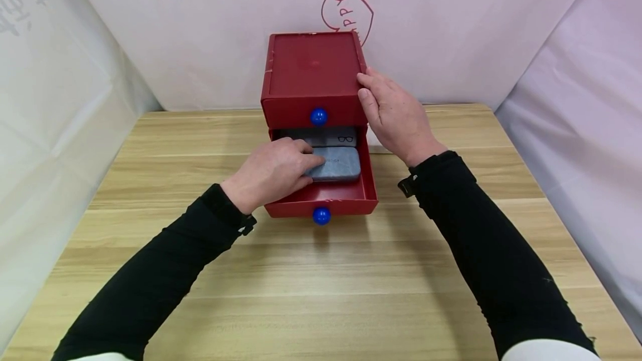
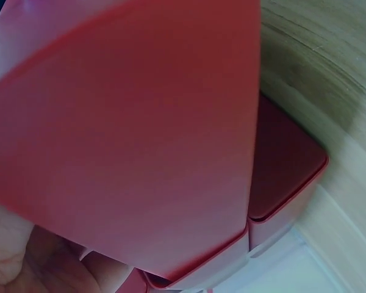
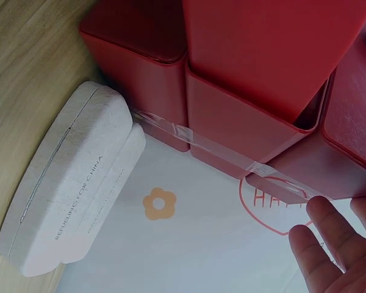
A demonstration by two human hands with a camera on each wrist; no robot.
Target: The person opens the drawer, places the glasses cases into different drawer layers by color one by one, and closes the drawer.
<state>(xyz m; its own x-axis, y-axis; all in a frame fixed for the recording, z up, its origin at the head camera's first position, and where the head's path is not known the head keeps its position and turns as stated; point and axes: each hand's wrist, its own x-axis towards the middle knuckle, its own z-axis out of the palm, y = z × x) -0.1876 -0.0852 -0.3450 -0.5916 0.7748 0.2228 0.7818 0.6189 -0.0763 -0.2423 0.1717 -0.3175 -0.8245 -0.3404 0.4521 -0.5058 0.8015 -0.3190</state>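
Note:
A red drawer cabinet (image 1: 313, 66) stands against the back cloth, its middle drawer (image 1: 351, 207) pulled out by a blue knob side facing me. Inside lie a blue-grey glasses case (image 1: 341, 167) and, behind it, a paler glasses case (image 1: 325, 137) with a small spectacles mark. My left hand (image 1: 273, 172) reaches over the drawer's left wall and grips the left end of the blue-grey case, thumb at its front edge. In the left wrist view the drawer's wall hides the fingertips. My right hand (image 1: 396, 113) rests against the right side of the top box, fingers fairly straight.
A whitish glasses case (image 3: 73, 177) with printed lettering stands on the wooden table (image 1: 321, 294) right of the cabinet. The lowest box (image 3: 137, 73) sits under the drawer. Clear tape (image 3: 226, 154) runs along the boxes' back edges. White cloth (image 1: 451, 43) hangs behind.

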